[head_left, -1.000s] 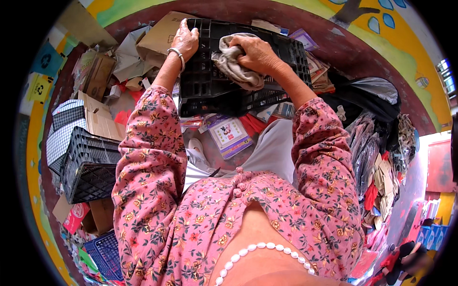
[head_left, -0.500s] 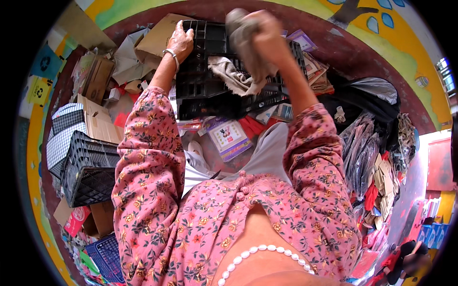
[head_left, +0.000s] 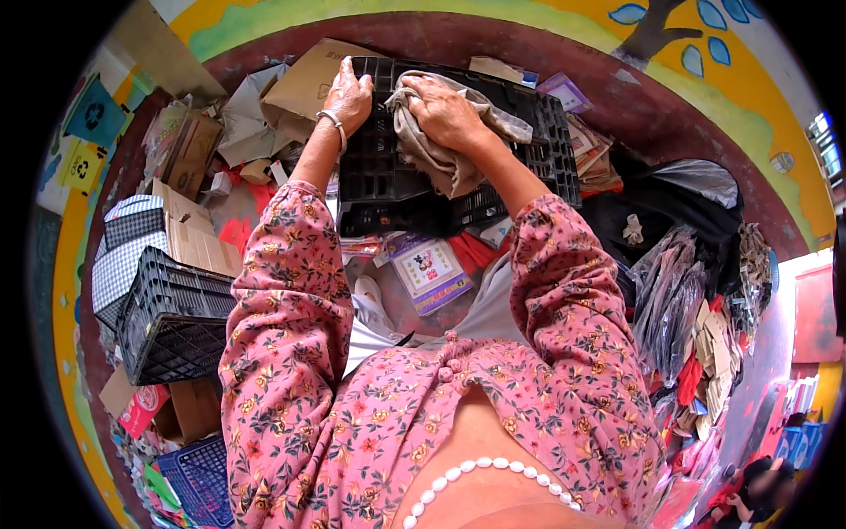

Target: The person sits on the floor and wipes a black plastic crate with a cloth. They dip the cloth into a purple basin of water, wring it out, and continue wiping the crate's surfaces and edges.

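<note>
Near the top of view, a black crate [head_left: 364, 167] is held at its far left corner by the left hand [head_left: 350, 97], fingers closed, presumably for steadiness, while the right hand [head_left: 447, 112], fingers bent, presses a rag [head_left: 443, 167] onto it.

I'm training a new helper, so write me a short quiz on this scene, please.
1. True or false: the left grip is at the right end of the black crate in front of the person.
2. What lies between the right grip and that crate?
3. The bracelet goes with which grip? A: left; B: right; C: both.

Key: 1 false, the left end; 2 a greyish-beige cloth; 3 A.
</note>
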The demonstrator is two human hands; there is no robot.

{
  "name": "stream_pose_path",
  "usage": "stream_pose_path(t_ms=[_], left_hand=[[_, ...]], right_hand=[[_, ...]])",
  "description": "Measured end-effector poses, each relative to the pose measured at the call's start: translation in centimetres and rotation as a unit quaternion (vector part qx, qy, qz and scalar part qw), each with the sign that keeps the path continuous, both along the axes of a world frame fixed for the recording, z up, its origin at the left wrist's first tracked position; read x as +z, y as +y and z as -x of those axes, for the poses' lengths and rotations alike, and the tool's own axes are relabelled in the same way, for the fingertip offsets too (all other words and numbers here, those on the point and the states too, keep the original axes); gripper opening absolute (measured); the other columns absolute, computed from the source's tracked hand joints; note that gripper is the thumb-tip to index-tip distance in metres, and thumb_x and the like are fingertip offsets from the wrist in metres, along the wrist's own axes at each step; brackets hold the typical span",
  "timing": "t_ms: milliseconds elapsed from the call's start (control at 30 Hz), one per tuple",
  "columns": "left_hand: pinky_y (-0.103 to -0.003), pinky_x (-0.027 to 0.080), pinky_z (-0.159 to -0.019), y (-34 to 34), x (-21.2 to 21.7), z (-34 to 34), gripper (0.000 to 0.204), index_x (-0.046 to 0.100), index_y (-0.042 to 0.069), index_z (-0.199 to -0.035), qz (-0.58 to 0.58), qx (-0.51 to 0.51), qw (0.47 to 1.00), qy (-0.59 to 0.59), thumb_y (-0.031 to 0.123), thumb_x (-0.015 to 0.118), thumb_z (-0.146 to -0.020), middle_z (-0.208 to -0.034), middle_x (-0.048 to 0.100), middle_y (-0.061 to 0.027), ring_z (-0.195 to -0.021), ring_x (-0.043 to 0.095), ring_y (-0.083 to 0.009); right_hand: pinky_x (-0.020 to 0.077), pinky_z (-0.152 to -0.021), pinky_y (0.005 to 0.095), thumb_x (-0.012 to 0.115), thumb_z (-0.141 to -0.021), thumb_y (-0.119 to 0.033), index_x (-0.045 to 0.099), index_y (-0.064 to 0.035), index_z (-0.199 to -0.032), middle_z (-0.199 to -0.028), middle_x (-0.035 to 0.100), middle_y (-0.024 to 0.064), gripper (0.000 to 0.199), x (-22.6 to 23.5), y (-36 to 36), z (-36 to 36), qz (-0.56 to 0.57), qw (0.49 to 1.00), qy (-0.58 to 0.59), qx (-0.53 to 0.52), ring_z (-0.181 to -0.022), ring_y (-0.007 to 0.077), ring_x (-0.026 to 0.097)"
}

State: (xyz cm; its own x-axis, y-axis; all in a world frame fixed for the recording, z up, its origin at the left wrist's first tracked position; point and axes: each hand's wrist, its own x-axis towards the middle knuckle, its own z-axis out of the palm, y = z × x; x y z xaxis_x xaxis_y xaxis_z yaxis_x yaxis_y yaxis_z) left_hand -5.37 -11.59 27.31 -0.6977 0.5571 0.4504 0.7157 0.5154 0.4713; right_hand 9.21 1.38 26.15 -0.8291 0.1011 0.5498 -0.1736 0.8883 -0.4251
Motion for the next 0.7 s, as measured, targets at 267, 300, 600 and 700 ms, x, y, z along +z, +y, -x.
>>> stream_pose_path(t_ms=[267, 300, 600, 700], left_hand=[[-0.038, 0.031, -0.101, -0.3, -2.0, 3.8, 0.061, 0.021, -0.01, -0.13, 0.074, -0.033, 0.99, 0.114, 0.026, 0.042, -0.085, -0.128, 0.034, -0.0336, -0.12, 0.036, -0.0408], [-0.038, 0.03, -0.101, -0.3, -2.3, 4.1, 0.061, 0.021, -0.01, -0.13, 0.076, -0.029, 0.991, 0.111, 0.025, 0.042, -0.085, -0.128, 0.033, -0.0337, -0.12, 0.035, -0.0407], [-0.042, 0.035, -0.097, 0.1, 0.5, -0.1, 0.058, 0.025, -0.006, -0.129, 0.007, 0.021, 1.0, -0.015, 0.028, 0.041, -0.085, -0.126, 0.039, -0.0308, -0.115, 0.042, -0.0415], [-0.043, 0.036, -0.095, 0.3, 0.4, 0.0, 0.058, 0.025, -0.002, -0.131, 0.0, 0.034, 0.999, -0.025, 0.029, 0.042, -0.085, -0.127, 0.039, -0.0294, -0.113, 0.044, -0.0415]], right_hand=[[0.0315, -0.1, 0.0368, 0.045, -0.082, -0.028, 0.045, -0.0035, -0.124, -0.126, 0.047, 0.0164, 0.048, 2.0, -0.1, 3.0, 0.043, 0.998, -0.037, -0.033, -0.119, 0.0285, 0.042], [0.0343, -0.097, 0.0389, 0.042, -0.083, -0.026, 0.046, -0.0079, -0.123, -0.123, 0.049, 0.0163, 0.044, 1.7, -0.1, 3.1, 0.038, 0.999, -0.014, -0.035, -0.115, 0.0317, 0.045], [0.0442, -0.084, 0.0447, 0.043, -0.079, -0.027, 0.055, -0.0139, -0.11, -0.106, 0.06, 0.0163, 0.036, 4.4, -1.7, 1.8, -0.06, 0.962, -0.157, -0.216, -0.1, 0.0325, 0.057], [0.0454, -0.082, 0.0422, 0.044, -0.078, -0.024, 0.057, -0.0126, -0.106, -0.102, 0.061, 0.0183, 0.033, 4.2, -1.7, 2.9, -0.068, 0.959, -0.144, -0.233, -0.096, 0.0339, 0.059]])
